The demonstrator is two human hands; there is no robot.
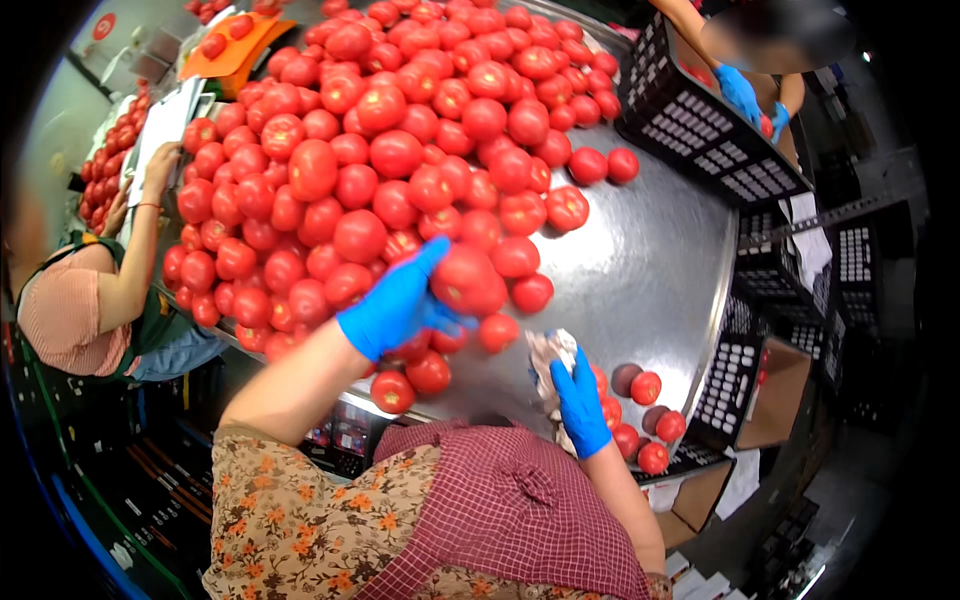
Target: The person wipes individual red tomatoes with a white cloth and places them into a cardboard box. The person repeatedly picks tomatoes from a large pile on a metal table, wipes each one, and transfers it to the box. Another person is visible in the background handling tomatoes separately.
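In a blue glove, my left hand point(394, 304) reaches over the near side of a large heap of red tomatoes point(397, 154). Its thumb and fingers are around a tomato point(463, 277), which is blurred and overlaps another beside it. My right hand point(581, 401), also gloved in blue, grips a crumpled, soiled whitish cloth point(551, 356) over the near edge of the metal table point(637, 240). Just right of that hand lies a small group of tomatoes point(645, 388), partly covered by it.
Across the table, a person's blue-gloved hands point(739, 94) hold a tomato in a black crate point(709, 127). At left, another person's hand point(161, 165) rests by white paper point(166, 124) and an orange tray point(232, 52). Cardboard-lined crates point(724, 390) line the right edge.
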